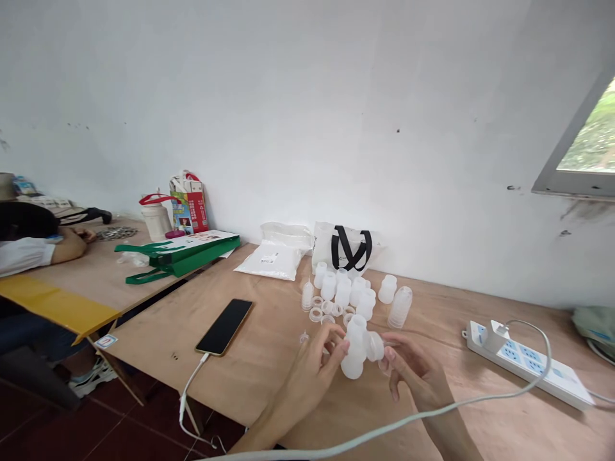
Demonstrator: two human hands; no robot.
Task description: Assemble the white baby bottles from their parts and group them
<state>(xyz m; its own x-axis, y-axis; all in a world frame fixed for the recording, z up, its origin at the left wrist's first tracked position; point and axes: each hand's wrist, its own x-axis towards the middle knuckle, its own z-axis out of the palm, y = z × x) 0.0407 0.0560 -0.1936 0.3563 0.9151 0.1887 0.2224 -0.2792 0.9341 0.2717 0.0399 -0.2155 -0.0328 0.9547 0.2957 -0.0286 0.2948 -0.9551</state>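
My left hand (323, 352) has its thumb and fingers closed on the side of a frosted white plastic bottle (354, 351) with a pinched waist and an open neck. In my right hand (416, 368) is a small translucent cap-like piece (375, 346), gripped by the fingertips close beside the bottle. Just behind my hands lie several translucent rings (316, 314). Beyond them stand more frosted bottles (343, 291). A ribbed stack of clear domed covers (400, 307) leans at the right, and a smaller clear stack (307, 296) is at the left.
A phone (224, 326) on a charging cable lies left. At the right sits a power strip (528, 363), its cable (384, 428) crossing before me. A white packet (269, 259) and a bag with black handles (327, 246) rest by the wall. A person's arm (70, 246) is far left.
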